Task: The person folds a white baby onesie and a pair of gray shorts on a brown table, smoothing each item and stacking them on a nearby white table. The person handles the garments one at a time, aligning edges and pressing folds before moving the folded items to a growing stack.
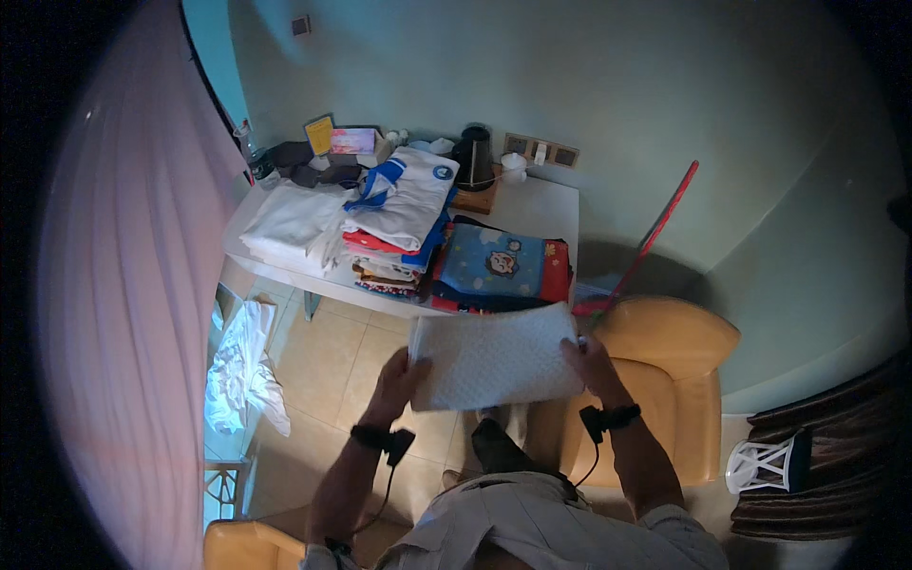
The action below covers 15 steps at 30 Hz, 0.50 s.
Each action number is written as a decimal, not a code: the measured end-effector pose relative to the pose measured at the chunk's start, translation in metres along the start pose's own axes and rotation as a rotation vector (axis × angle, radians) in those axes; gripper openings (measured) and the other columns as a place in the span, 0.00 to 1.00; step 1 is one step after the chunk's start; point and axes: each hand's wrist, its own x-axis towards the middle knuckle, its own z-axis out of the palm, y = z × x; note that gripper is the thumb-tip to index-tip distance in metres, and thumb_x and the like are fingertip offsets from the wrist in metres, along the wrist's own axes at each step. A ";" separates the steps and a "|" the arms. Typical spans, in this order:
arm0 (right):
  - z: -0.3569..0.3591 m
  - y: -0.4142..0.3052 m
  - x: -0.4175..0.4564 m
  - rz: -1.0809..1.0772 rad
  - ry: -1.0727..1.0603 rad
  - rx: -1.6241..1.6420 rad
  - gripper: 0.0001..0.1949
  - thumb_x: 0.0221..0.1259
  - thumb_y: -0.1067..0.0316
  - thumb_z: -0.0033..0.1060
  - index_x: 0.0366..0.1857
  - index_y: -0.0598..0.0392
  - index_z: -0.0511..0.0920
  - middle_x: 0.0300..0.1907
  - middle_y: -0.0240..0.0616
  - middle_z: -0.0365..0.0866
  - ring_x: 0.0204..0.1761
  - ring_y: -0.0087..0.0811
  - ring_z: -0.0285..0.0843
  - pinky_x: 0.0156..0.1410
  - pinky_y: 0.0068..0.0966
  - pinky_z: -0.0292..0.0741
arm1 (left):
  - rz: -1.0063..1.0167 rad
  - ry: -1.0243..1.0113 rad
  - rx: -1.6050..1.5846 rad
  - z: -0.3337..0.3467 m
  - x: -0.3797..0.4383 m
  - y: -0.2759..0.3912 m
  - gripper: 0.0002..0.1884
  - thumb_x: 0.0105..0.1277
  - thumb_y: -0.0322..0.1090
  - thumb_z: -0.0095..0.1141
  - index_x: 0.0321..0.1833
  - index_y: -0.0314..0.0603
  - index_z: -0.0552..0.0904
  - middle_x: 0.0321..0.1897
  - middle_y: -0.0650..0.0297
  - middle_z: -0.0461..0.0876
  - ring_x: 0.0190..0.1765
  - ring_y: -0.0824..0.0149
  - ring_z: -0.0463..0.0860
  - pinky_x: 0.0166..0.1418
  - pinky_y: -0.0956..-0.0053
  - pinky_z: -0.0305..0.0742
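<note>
Between my two hands is a folded white textured towel (495, 360), held out in front of my body, near the front edge of the white table (538, 203). My left hand (396, 385) grips its left side, thumb on top. At its right side, my right hand (593, 367) pinches the edge. On the table beyond lie a stack of folded white cloths (296, 221), a tall pile of folded clothes topped by a white shirt (417, 192) with a blue collar, and a folded blue and red cloth (491, 260) with a cartoon face.
At the table's back stand an electric kettle (474, 158), a white cup (514, 167), a tissue box (354, 142) and a plastic bottle (262, 167). A tan armchair (641, 399) is at the right. White plastic (242, 370) lies on the floor, beside a pink curtain (135, 285).
</note>
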 end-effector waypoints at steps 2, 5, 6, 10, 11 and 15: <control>-0.013 0.009 0.037 -0.045 0.034 0.052 0.34 0.80 0.42 0.69 0.73 0.63 0.77 0.52 0.45 0.90 0.48 0.36 0.87 0.53 0.38 0.83 | 0.025 -0.023 0.038 0.008 0.054 0.032 0.20 0.85 0.41 0.65 0.70 0.33 0.84 0.52 0.66 0.88 0.53 0.73 0.84 0.58 0.69 0.83; -0.019 -0.031 0.082 -0.054 0.087 0.181 0.33 0.81 0.43 0.68 0.72 0.63 0.77 0.54 0.46 0.90 0.50 0.37 0.88 0.55 0.39 0.84 | 0.118 -0.074 0.110 0.002 0.135 0.036 0.24 0.86 0.43 0.64 0.77 0.35 0.81 0.60 0.64 0.88 0.59 0.70 0.84 0.66 0.68 0.82; -0.018 -0.044 0.092 -0.096 0.098 0.243 0.32 0.81 0.44 0.68 0.71 0.63 0.78 0.54 0.47 0.91 0.51 0.38 0.89 0.56 0.40 0.85 | 0.097 -0.031 0.257 0.001 0.159 0.039 0.21 0.87 0.44 0.63 0.72 0.36 0.84 0.55 0.65 0.89 0.54 0.71 0.83 0.59 0.68 0.83; -0.026 -0.016 0.160 -0.104 0.163 0.271 0.30 0.81 0.47 0.67 0.70 0.64 0.79 0.54 0.52 0.92 0.53 0.40 0.91 0.58 0.43 0.86 | 0.111 0.041 0.389 0.021 0.237 0.054 0.21 0.83 0.45 0.65 0.65 0.35 0.85 0.48 0.63 0.89 0.49 0.68 0.84 0.53 0.64 0.82; -0.022 -0.018 0.172 -0.127 0.170 0.264 0.30 0.80 0.47 0.68 0.70 0.64 0.79 0.54 0.52 0.92 0.53 0.41 0.91 0.58 0.43 0.86 | 0.112 0.070 0.391 0.018 0.254 0.047 0.20 0.83 0.43 0.64 0.66 0.34 0.84 0.49 0.62 0.90 0.50 0.67 0.85 0.55 0.64 0.82; -0.020 -0.033 0.195 -0.060 0.176 0.232 0.30 0.79 0.47 0.69 0.69 0.65 0.81 0.52 0.53 0.93 0.50 0.42 0.92 0.58 0.42 0.87 | 0.071 0.120 0.402 0.016 0.293 0.012 0.21 0.83 0.41 0.62 0.69 0.32 0.83 0.53 0.57 0.90 0.54 0.64 0.86 0.62 0.61 0.82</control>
